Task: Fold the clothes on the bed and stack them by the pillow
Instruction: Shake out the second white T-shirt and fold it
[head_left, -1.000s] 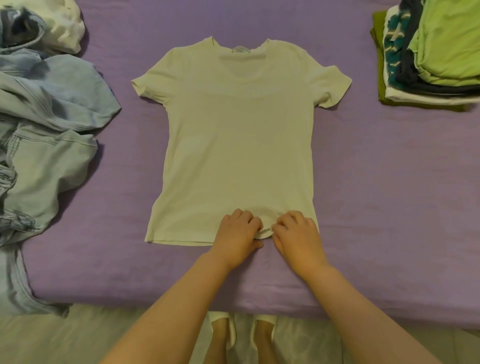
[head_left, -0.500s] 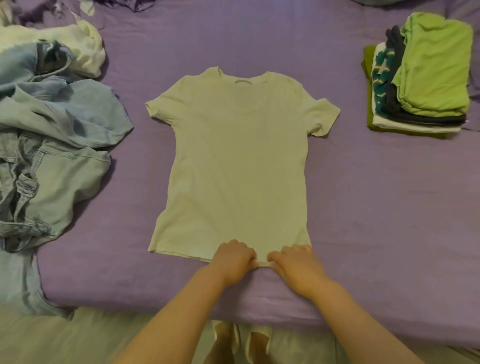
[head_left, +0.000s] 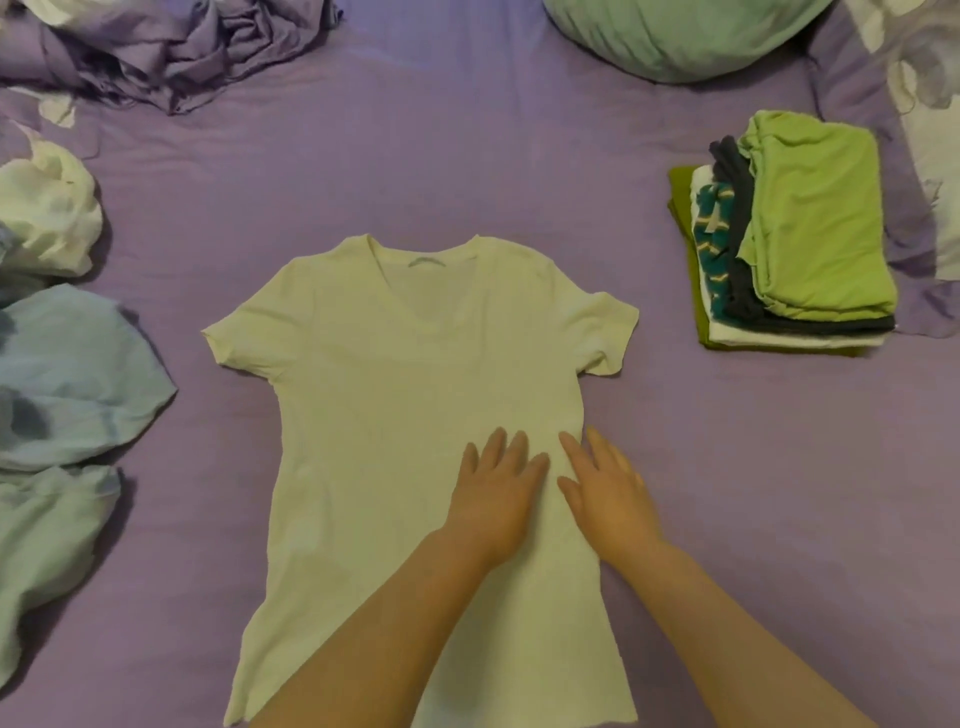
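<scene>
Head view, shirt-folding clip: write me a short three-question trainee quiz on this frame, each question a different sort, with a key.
1. True or false: the white T-shirt is already folded in half.
2. Which item tops the folded stack? A) light green garment B) blue jeans C) white towel
3. Fill in: the left hand and right hand rest flat, fingers straight, on the shirt's ____ side.

Key: 1 false, it lies spread flat; 2 A; 3 right.

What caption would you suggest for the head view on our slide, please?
Both hands, left hand and right hand, flat on a white T-shirt spread on the purple bed, folded stack nearby.
</scene>
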